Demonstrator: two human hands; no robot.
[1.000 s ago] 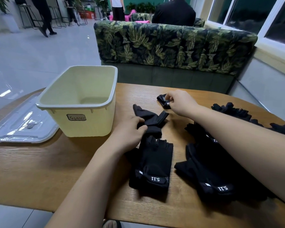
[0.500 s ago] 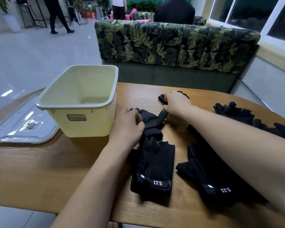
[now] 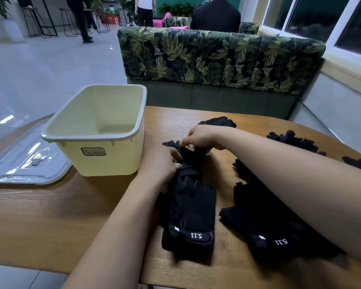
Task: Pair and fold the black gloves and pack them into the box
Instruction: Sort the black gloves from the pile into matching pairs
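A black fingerless glove pair (image 3: 191,215) with a white logo lies on the wooden table (image 3: 50,222) in front of me. Just beyond it sits a second, partly folded black glove (image 3: 191,158). My left hand (image 3: 161,163) grips its left side with curled fingers. My right hand (image 3: 202,136) pinches its far end and holds it folded over toward me. Another black glove (image 3: 219,121) shows behind my right hand. The pale yellow box (image 3: 96,130) stands open to the left, with nothing visible inside.
More black gloves (image 3: 265,222) are piled under my right forearm, with others (image 3: 294,139) along the table's right edge. A clear lid (image 3: 23,161) lies left of the box. A leaf-patterned sofa (image 3: 217,59) backs the table; people stand and sit beyond.
My right hand has pulled the glove's far end back toward me, folding it over. My left hand has closed on the glove and shifted slightly forward.
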